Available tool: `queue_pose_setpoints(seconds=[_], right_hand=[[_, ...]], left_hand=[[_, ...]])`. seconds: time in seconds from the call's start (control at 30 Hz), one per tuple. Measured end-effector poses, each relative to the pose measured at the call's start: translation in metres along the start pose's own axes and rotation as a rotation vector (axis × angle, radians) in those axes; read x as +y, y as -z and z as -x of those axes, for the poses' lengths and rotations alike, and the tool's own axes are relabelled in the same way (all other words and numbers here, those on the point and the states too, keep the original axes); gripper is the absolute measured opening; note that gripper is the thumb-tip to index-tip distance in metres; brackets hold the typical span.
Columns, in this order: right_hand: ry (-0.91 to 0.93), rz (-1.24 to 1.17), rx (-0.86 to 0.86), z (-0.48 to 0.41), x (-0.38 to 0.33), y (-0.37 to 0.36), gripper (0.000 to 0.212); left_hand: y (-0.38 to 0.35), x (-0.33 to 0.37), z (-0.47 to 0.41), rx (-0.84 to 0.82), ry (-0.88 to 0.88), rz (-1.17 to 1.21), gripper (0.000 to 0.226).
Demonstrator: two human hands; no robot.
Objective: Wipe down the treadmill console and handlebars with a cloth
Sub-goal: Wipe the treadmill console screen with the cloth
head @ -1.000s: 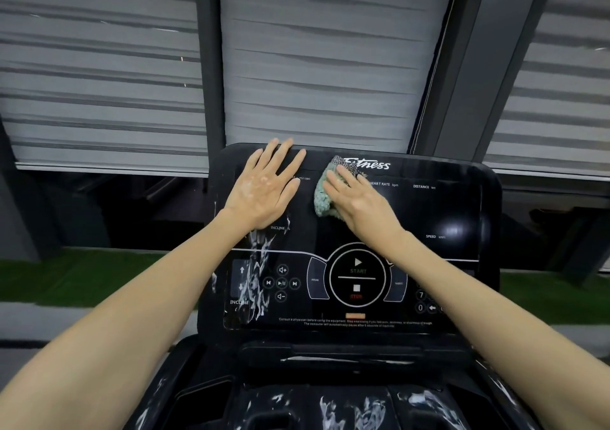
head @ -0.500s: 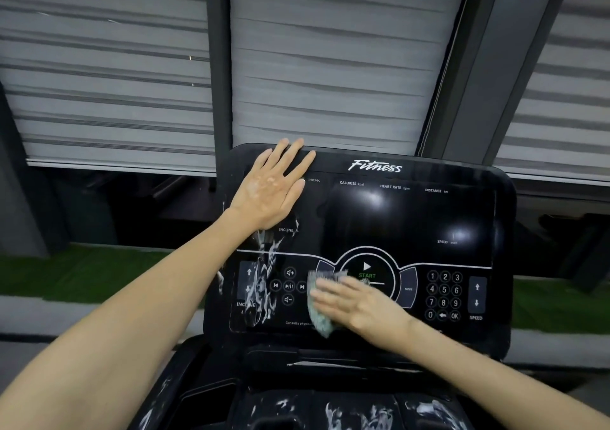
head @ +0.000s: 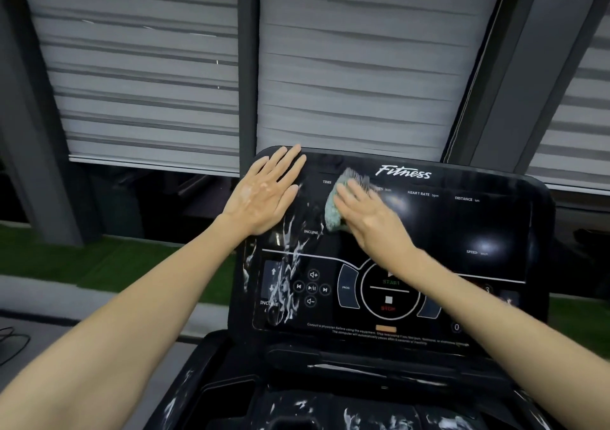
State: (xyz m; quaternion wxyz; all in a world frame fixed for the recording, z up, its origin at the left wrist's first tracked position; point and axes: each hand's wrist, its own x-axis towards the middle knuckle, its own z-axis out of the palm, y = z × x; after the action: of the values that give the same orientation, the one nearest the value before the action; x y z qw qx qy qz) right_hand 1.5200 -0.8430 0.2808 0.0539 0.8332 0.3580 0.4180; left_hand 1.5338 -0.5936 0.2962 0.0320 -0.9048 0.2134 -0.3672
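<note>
Your right hand (head: 369, 218) has slid the small, pale green, fuzzy cloth (head: 331, 212) up the shiny black treadmill console (head: 462, 225). Half a second ago the cloth was low on the console, beside the round start and stop dial (head: 389, 292). Now it sits near the top of the console, just below and to the left of the white word "Fitness". Your left hand (head: 264, 195) has stayed put on the top left corner of the console.

Your right grip is loose. The fingers are straight and push the cloth flat on the console. They are not curled round it. The hand and cloth look a bit blurry.

Your left grip is loose too. The palm lies flat on the console, the fingers are straight, and it holds nothing.

White soapy streaks (head: 287, 264) run down the left side of the console, from under your left hand to the INCLINE buttons. More white smears lie on the black tray (head: 363, 410) just below the console. Grey slatted blinds (head: 346, 66) hang behind the console.
</note>
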Motion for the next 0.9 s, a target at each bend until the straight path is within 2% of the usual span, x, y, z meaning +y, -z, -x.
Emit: queue_pose_setpoints(seconds=[0.1, 0.3, 0.4, 0.47, 0.53, 0.7, 0.8, 0.9], right_hand=[[0.091, -0.036, -0.09, 0.047, -0.038, -0.016, 0.055], [0.341, -0.045, -0.259, 0.125, -0.09, -0.034, 0.048], [0.406, -0.04, -0.223, 0.114, -0.077, -0.034, 0.042], [0.353, -0.05, -0.17, 0.085, -0.062, -0.027, 0.047], [0.212, -0.049, -0.12, 0.046, -0.041, -0.017, 0.054], [0.0, 0.003, -0.068, -0.043, 0.006, 0.001, 0.043], [-0.073, 0.012, -0.054, -0.048, -0.001, -0.003, 0.044], [-0.055, -0.012, 0.007, -0.018, -0.025, -0.012, 0.05]], left_hand=[[-0.001, -0.005, 0.001, -0.006, -0.019, 0.016, 0.058], [-0.008, -0.001, 0.004, 0.013, -0.015, 0.011, 0.059], [-0.01, -0.003, 0.004, 0.024, -0.018, 0.001, 0.058], [-0.011, -0.006, 0.004, 0.024, -0.032, 0.003, 0.058], [-0.011, -0.006, 0.004, 0.033, -0.034, 0.012, 0.057], [-0.014, -0.004, 0.004, 0.056, -0.019, 0.017, 0.056], [-0.015, -0.004, 0.004, 0.069, -0.018, 0.024, 0.056], [-0.016, -0.004, 0.004, 0.079, -0.019, 0.016, 0.056]])
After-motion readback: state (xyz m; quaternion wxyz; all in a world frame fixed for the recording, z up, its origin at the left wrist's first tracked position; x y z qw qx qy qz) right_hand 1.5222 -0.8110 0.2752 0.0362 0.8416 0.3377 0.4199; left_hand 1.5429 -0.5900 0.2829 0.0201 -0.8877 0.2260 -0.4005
